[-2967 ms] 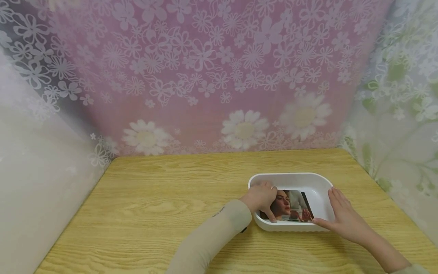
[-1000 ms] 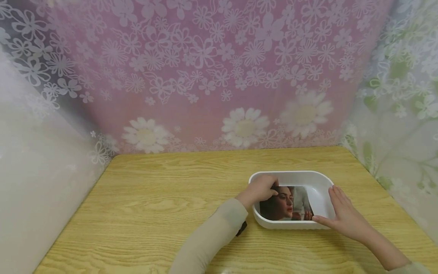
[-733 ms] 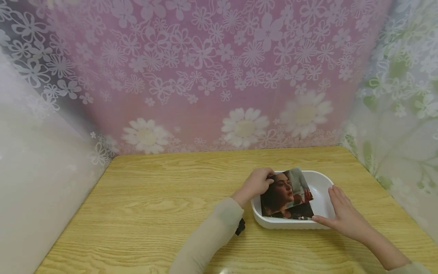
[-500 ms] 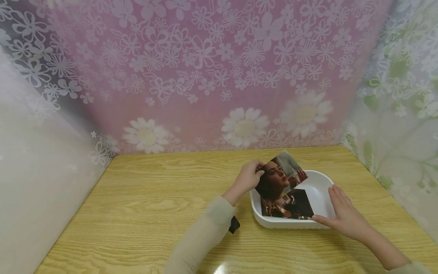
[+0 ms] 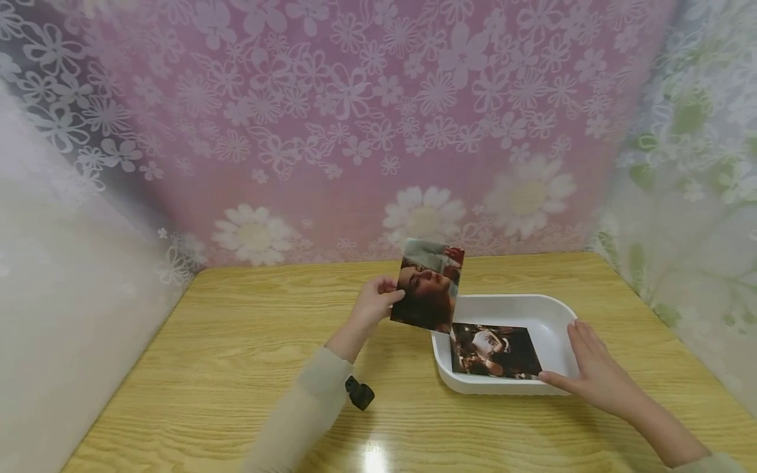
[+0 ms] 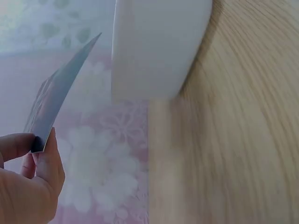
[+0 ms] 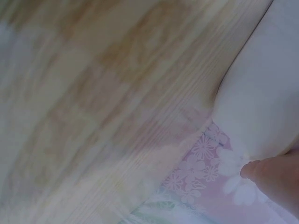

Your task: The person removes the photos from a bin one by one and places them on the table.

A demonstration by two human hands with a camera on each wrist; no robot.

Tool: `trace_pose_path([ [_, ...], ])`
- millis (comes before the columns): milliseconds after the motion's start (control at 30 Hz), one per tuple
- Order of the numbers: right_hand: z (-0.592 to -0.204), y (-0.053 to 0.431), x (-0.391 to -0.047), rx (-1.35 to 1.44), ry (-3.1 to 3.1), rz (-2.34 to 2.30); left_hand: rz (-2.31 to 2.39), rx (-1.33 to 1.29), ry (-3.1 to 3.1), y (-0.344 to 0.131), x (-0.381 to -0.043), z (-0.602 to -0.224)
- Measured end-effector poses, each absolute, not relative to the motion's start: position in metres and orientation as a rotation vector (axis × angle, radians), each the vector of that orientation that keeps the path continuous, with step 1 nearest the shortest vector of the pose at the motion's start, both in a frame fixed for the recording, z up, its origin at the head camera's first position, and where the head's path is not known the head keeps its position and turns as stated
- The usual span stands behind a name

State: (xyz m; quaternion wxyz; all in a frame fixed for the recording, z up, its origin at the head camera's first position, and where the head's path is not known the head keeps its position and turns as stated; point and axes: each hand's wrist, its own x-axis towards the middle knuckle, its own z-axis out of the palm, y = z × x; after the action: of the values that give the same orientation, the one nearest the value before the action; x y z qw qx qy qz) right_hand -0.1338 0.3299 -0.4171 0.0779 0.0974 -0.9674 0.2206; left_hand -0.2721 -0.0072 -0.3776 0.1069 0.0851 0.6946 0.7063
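Note:
My left hand point(image 5: 374, 303) pinches a photo print point(image 5: 430, 279) by its edge between thumb and fingers. The print shows a close-up portrait and is held up, tilted, at the left side of a white tray point(image 5: 552, 315). From the left wrist view, the photo print point(image 6: 58, 95) is seen nearly edge-on. A second, darker photo print point(image 5: 495, 351) lies on the tray's floor. My right hand point(image 5: 597, 371) rests at the tray's right front corner, with straight fingers along the right rim and the thumb at the front rim. In the right wrist view a fingertip point(image 7: 252, 170) touches the tray's outer wall.
The tray stands on the right part of a wood-grain table point(image 5: 266, 355). A pink flowered backdrop point(image 5: 355, 131) rises behind the table, with pale patterned walls point(image 5: 698, 197) at both sides. A small black device point(image 5: 359, 393) sits at my left wrist.
My left hand has lifted the portrait photo out of the tray, moved it left and turned it upright. The darker photo beneath has come into sight. The right hand and tray have hardly moved.

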Motion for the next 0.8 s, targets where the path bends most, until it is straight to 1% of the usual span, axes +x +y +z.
trace_pose_path([
  [200,-0.419,0.329,-0.134,0.296,-2.885,0.651,2.127,0.091,1.963,-0.042,-0.276,-0.391],
  [433,-0.420,0.331,-0.135,0.299,-2.878,0.639,2.073,-0.025,2.042,-0.056,-0.278,-0.404],
  [600,-0.418,0.331,-0.135,0.307,-2.888,0.648,1.936,0.005,2.198,-0.058,-0.282,-0.413],
  [800,-0.420,0.331,-0.134,0.315,-2.876,0.627,1.607,0.129,2.534,-0.059,-0.286,-0.419],
])
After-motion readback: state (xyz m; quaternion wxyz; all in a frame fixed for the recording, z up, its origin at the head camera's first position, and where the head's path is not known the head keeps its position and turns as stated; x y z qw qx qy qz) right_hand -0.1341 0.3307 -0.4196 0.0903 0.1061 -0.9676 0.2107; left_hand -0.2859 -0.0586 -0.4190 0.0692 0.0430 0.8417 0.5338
